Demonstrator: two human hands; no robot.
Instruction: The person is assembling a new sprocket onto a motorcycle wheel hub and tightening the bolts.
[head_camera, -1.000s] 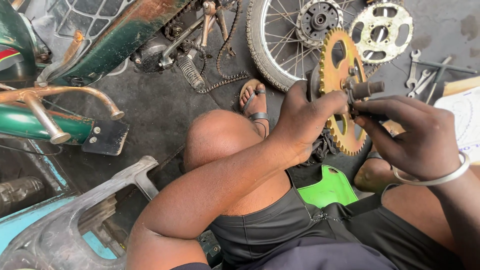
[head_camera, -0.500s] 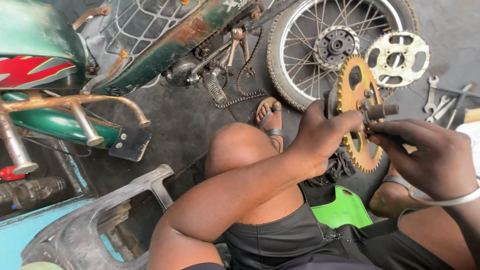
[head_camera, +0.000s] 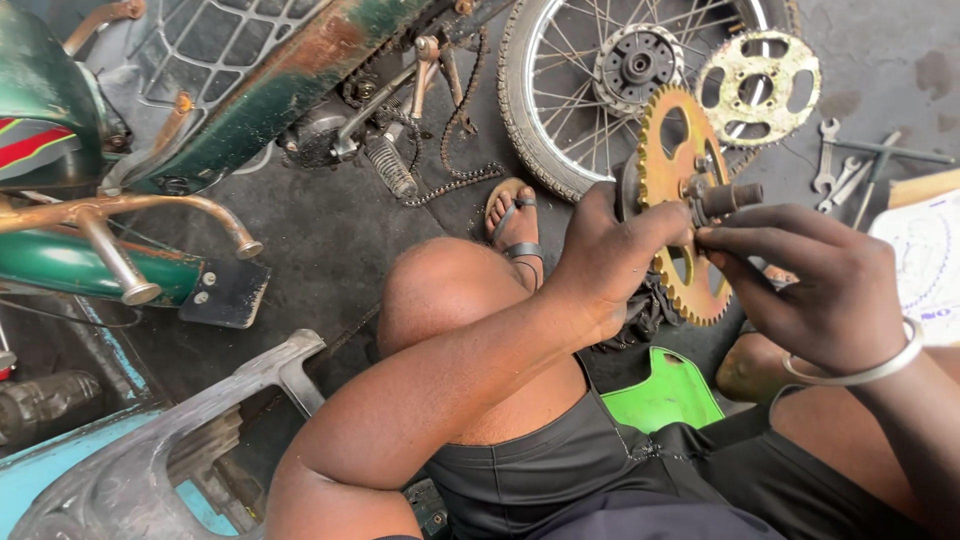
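**Sprocket held upright in both hands, over the knees**

Your left hand (head_camera: 610, 255) is clenched on the near edge of the yellow sprocket (head_camera: 680, 200); thumb across its face, teeth showing above and below the palm. Sprocket stands on edge, approx. vertical, held in the air above your knee, in front of the spoked wheel (head_camera: 560, 90).

Your right hand (head_camera: 810, 290) pinches the dark threaded stud (head_camera: 728, 198) that sticks out of the sprocket's centre; fingertips (head_camera: 715, 240) right at its base. Metal bangle (head_camera: 860, 370) on that wrist.

Surroundings: second, pale sprocket (head_camera: 758, 85) lies flat on the floor beyond, apart from the one in hand. Spanners (head_camera: 840, 170) on the floor to the right. Loose chain (head_camera: 455, 150) hangs by the green frame (head_camera: 270, 90). Green plastic piece (head_camera: 665, 395) lies between your legs.
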